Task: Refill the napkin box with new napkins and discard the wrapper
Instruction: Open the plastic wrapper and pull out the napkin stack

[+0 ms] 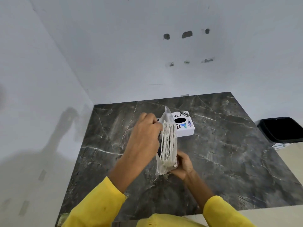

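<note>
While the right hand [182, 166] grips the wrapper [161, 167], the left hand [144, 136] pinches the napkins [168, 141].

A: What do the hands hold?
B: The left hand [144, 135] grips the napkins [168, 141] from the side; the right hand [182, 166] holds the clear wrapper [164, 166] at the bottom.
A: And the box [183, 126]?
B: Behind them on the table [229, 153], bin [282, 130] at right.
</note>
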